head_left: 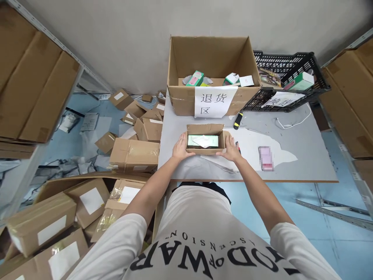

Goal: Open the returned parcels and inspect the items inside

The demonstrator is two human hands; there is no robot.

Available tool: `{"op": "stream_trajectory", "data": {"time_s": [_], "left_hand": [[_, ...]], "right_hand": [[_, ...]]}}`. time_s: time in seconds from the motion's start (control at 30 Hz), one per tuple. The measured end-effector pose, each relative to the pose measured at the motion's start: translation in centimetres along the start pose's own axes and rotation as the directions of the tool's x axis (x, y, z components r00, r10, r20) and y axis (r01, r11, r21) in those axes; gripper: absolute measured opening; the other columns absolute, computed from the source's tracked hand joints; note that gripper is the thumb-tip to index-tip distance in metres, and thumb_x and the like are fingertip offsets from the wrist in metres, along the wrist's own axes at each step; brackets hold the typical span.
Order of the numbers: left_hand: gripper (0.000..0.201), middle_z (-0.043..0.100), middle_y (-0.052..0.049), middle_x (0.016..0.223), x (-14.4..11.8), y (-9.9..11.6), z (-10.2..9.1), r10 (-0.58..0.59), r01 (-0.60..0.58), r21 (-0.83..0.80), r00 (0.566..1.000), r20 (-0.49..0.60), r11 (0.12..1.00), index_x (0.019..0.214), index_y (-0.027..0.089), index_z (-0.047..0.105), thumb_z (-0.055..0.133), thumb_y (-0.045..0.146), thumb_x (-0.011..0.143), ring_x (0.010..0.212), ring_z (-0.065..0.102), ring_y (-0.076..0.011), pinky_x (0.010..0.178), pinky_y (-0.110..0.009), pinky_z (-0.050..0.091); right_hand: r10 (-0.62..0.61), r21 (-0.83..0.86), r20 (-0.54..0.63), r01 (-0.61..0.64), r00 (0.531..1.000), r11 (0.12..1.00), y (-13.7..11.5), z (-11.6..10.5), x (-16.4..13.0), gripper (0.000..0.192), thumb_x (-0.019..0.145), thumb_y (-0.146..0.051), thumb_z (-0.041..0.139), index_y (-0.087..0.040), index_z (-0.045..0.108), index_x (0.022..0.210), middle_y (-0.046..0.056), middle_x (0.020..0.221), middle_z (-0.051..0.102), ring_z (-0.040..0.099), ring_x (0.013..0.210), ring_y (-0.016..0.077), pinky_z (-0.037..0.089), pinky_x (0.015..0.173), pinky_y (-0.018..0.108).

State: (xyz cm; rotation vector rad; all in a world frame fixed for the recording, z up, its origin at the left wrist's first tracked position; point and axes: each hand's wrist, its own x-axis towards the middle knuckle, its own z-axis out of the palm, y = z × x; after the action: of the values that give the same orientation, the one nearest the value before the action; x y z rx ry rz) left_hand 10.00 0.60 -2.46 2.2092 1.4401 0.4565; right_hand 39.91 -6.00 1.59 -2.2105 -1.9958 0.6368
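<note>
A small open cardboard box (205, 151) stands on the table near its front edge, between my two hands. Inside it lies a green and white product box (215, 140) with a folded white paper on top. My left hand (181, 148) wraps round the box's left end, thumb along the front side. At the opposite end my right hand (230, 149) grips it the same way, thumb on the front. Just beside my right hand lies a red and black tool (238, 147), partly hidden by that hand.
Behind stands a large cardboard box (182, 100) with a paper sign and several small boxes inside. A black crate (291, 58) is right of it. A yellow-black box cutter (238, 120) and a pink phone-like item (265, 158) lie on the table (314, 155). Cartons (134, 151) crowd the left.
</note>
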Motion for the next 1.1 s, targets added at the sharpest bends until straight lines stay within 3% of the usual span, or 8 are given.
{"op": "stream_trajectory", "data": {"time_s": [0.1, 0.23, 0.33, 0.47, 0.8, 0.87, 0.97, 1.1], "left_hand": [[0.127, 0.021, -0.02, 0.153, -0.2, 0.2, 0.1, 0.007, -0.007, 0.005, 1.0, -0.003, 1.0, 0.147, 0.01, 0.011, 0.08, 0.056, 0.052, 0.14, 0.023, -0.0356, 0.113, -0.043, 0.028], [0.127, 0.021, -0.021, 0.152, -0.1, 0.2, 0.0, -0.002, 0.002, 0.006, 1.0, -0.001, 1.0, 0.147, 0.01, 0.011, 0.078, 0.059, 0.052, 0.14, 0.022, -0.0358, 0.112, -0.044, 0.029], [0.128, 0.022, -0.021, 0.152, -0.1, 0.2, -0.2, -0.014, 0.013, 0.025, 1.0, 0.017, 1.0, 0.147, 0.009, 0.01, 0.077, 0.062, 0.052, 0.141, 0.021, -0.0345, 0.112, -0.044, 0.029], [0.128, 0.021, -0.02, 0.153, -0.3, 0.6, -0.6, -0.029, 0.026, 0.051, 0.998, 0.049, 0.998, 0.147, 0.008, 0.009, 0.075, 0.063, 0.052, 0.141, 0.019, -0.0335, 0.111, -0.043, 0.03], [0.13, 0.019, -0.02, 0.153, -0.3, 1.5, -2.0, -0.069, 0.059, 0.092, 0.991, 0.116, 0.994, 0.148, 0.009, 0.012, 0.074, 0.067, 0.05, 0.142, 0.016, -0.0339, 0.113, -0.048, 0.022], [0.12, 0.019, -0.018, 0.154, -0.1, 1.9, -2.7, -0.093, 0.084, 0.091, 0.99, 0.106, 0.992, 0.148, 0.013, 0.017, 0.069, 0.069, 0.055, 0.142, 0.015, -0.0348, 0.113, -0.053, 0.017], [0.086, 0.026, -0.016, 0.152, 0.2, 2.9, -4.1, -0.117, 0.117, 0.014, 0.993, -0.009, 0.993, 0.142, 0.018, 0.034, 0.06, 0.062, 0.073, 0.141, 0.02, -0.0338, 0.112, -0.057, 0.014], [0.038, 0.063, -0.009, 0.122, 0.2, 3.8, -6.2, -0.109, 0.066, -0.237, 0.979, -0.171, 0.969, 0.112, 0.022, 0.062, 0.052, 0.047, 0.085, 0.119, 0.053, -0.0291, 0.108, -0.055, 0.024]], "right_hand": [[-0.142, -0.153, -0.138, 0.12, 0.98, 0.981, -1.6, -2.5, 0.3, 0.069, 0.089, -0.04, 0.045, -0.013, 0.019, 0.147, 0.021, 0.152, 0.022, 0.015, 0.14, 0.0377, 0.016, 0.106, 0.063], [-0.354, -0.186, 0.067, 0.36, 0.933, 0.914, -5.9, -3.1, 3.0, 0.047, 0.088, -0.016, 0.044, -0.017, 0.044, 0.135, 0.016, 0.135, 0.05, 0.047, 0.122, 0.0283, 0.037, 0.099, 0.042], [-0.277, -0.193, 0.172, 0.308, 0.945, 0.932, -8.3, -1.8, 5.3, 0.049, 0.082, -0.015, 0.055, -0.015, 0.047, 0.13, 0.015, 0.134, 0.05, 0.05, 0.117, 0.0271, 0.043, 0.093, 0.036], [-0.172, -0.197, 0.218, 0.216, 0.961, 0.956, -8.9, -0.3, 6.6, 0.043, 0.081, -0.017, 0.058, -0.018, 0.051, 0.124, 0.013, 0.123, 0.056, 0.056, 0.108, 0.0257, 0.046, 0.083, 0.033], [-0.213, -0.051, 0.142, 0.222, 0.967, 0.974, -7.7, 0.2, 6.2, 0.017, 0.087, -0.019, 0.051, -0.018, 0.061, 0.101, 0.01, 0.107, 0.062, 0.059, 0.095, 0.0213, 0.042, 0.075, 0.028], [-0.244, 0.01, 0.108, 0.244, 0.964, 0.97, -8.4, -0.4, 5.9, 0.015, 0.088, -0.019, 0.05, -0.018, 0.062, 0.097, 0.009, 0.102, 0.065, 0.059, 0.093, 0.0203, 0.041, 0.075, 0.027], [-0.321, 0.208, -0.011, 0.316, 0.947, 0.926, -10.2, -1.8, 5.3, 0.013, 0.088, -0.02, 0.051, -0.017, 0.062, 0.093, 0.007, 0.096, 0.067, 0.058, 0.088, 0.0184, 0.041, 0.076, 0.027], [-0.375, 0.459, -0.131, 0.391, 0.918, 0.798, -13.5, -3.4, 4.3, 0.016, 0.086, -0.027, 0.053, -0.016, 0.063, 0.094, 0.004, 0.088, 0.068, 0.058, 0.077, 0.0151, 0.043, 0.072, 0.026]]}}
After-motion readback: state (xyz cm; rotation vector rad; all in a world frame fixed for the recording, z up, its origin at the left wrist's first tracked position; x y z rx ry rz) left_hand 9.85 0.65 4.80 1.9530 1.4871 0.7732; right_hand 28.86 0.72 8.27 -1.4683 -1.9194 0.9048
